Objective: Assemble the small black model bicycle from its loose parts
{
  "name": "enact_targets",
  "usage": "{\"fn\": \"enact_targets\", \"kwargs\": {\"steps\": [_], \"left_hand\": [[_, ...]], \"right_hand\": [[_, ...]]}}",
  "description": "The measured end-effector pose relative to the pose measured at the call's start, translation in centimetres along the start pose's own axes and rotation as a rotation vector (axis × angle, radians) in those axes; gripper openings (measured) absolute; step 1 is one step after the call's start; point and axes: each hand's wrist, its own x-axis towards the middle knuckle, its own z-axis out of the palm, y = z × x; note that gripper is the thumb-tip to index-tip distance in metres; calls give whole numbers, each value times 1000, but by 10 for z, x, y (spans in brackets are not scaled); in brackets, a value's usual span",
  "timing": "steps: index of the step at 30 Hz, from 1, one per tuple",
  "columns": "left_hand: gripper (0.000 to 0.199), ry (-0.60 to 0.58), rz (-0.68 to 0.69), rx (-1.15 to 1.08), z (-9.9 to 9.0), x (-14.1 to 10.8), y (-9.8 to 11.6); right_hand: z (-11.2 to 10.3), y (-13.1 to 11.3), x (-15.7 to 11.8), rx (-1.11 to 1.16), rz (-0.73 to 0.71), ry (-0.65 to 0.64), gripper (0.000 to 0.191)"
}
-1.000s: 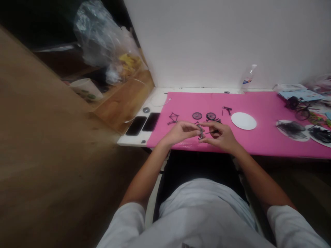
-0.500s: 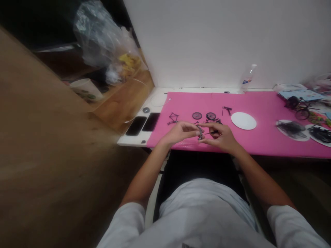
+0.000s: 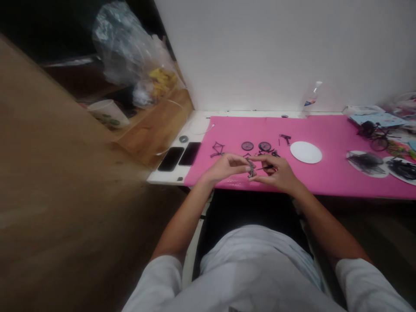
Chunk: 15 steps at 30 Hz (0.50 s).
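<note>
Between my two hands is a small dark grey plastic part (image 3: 251, 168), held over the front edge of the pink table cover. My left hand (image 3: 227, 167) pinches it between thumb and fingers. The thumb and forefinger of my right hand (image 3: 278, 173) grip its upper and lower ends. A thin dark stick-like thing (image 3: 265, 167) shows within the right hand's curled fingers; I cannot make out its kind. Just beyond the hands lie a toy bicycle frame (image 3: 217, 148), one small wheel (image 3: 247, 146), another wheel (image 3: 264, 146) and several little black pieces (image 3: 273, 153).
A white plate (image 3: 306, 152) sits right of the parts. Farther right are plates of black pieces (image 3: 367, 163) and an assembled toy bicycle (image 3: 379, 138). Two phones (image 3: 170, 159) lie at the left. A clear bottle (image 3: 312, 99) stands by the wall.
The small grey part has shifted and tilted slightly between my fingers. Both hands stay in nearly the same place.
</note>
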Motion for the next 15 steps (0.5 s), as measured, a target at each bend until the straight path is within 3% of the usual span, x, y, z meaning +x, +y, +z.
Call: {"fn": "enact_targets", "kwargs": {"steps": [15], "left_hand": [[29, -4, -29, 5, -1, 1, -1]], "right_hand": [[-1, 0, 1, -17, 4, -22, 60]]}}
